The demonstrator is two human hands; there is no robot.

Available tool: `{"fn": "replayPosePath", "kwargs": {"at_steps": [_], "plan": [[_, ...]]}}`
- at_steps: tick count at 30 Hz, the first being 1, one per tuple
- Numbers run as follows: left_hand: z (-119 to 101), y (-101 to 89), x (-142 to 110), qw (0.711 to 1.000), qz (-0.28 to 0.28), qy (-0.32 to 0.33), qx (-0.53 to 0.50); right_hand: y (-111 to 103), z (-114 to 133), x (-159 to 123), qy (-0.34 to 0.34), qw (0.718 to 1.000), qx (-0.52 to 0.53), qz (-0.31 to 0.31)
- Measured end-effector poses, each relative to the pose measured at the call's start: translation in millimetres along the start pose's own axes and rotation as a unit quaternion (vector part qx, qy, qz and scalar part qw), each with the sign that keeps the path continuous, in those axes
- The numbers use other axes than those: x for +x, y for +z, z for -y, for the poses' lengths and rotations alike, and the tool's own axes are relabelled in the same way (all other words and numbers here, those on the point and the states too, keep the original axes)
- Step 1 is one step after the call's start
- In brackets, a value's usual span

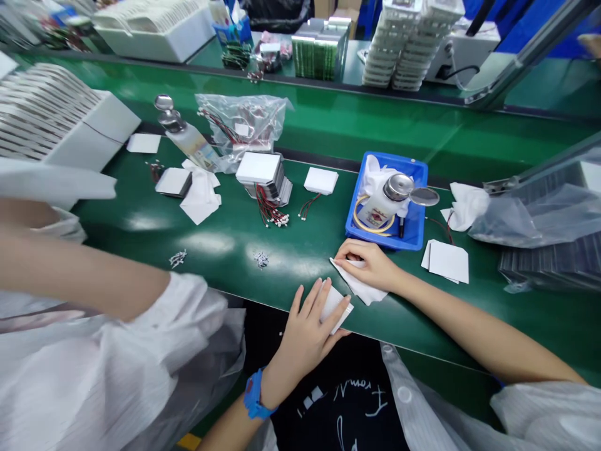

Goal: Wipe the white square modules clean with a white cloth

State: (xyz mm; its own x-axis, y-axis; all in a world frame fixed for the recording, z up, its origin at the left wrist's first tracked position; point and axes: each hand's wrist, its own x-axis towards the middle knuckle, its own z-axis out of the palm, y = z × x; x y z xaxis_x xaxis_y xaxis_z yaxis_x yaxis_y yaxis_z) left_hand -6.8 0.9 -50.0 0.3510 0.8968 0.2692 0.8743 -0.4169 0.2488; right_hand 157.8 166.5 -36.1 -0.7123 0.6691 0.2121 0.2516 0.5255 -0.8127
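My left hand (307, 332) lies with fingers stretched over a small white flat panel (333, 305) at the bench's near edge. The fingers cover part of that panel; its right corner shows by the index finger and thumb. Just right of it, my right hand (370, 266) is closed in a pinch on a white wipe (359, 285), which spreads on the green bench under the palm. Behind the right hand stands a blue bin (408, 241) holding a pump bottle (379, 203), crumpled white wipes and a yellow ring.
A stack of white panels (260, 168) with red-black wires and a single wired panel (322, 180) lie ahead. White panels (448, 260) sit at right, small white bits (261, 260) nearer. A co-worker's arm (84, 269) reaches in from the left. Another bottle (192, 141) stands behind.
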Motion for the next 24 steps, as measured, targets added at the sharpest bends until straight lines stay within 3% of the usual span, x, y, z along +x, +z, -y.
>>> {"fn": "replayPosePath", "kwargs": {"at_steps": [6,10,13,17,21,24], "plan": [[3,2.5,-10,0.997,-0.069,0.004,-0.032,3,-4,-4,-0.051,0.995,-0.08,-0.025],[4,5.6,-20,0.99,-0.124,-0.007,-0.062,11,5,-12,-0.147,0.959,-0.228,-0.081],[2,7.5,-25,0.984,-0.147,-0.04,-0.091,22,19,-19,-0.218,0.944,-0.244,-0.038],[-1,7.7,-28,0.983,-0.13,-0.075,-0.109,32,26,-23,-0.186,0.95,-0.249,0.024],[-4,6.2,-30,0.982,-0.106,-0.126,-0.093,28,22,-21,-0.144,0.948,-0.282,-0.024],[-7,5.3,-31,0.977,-0.103,-0.163,-0.095,22,24,-19,-0.185,0.936,-0.298,-0.044]]}}
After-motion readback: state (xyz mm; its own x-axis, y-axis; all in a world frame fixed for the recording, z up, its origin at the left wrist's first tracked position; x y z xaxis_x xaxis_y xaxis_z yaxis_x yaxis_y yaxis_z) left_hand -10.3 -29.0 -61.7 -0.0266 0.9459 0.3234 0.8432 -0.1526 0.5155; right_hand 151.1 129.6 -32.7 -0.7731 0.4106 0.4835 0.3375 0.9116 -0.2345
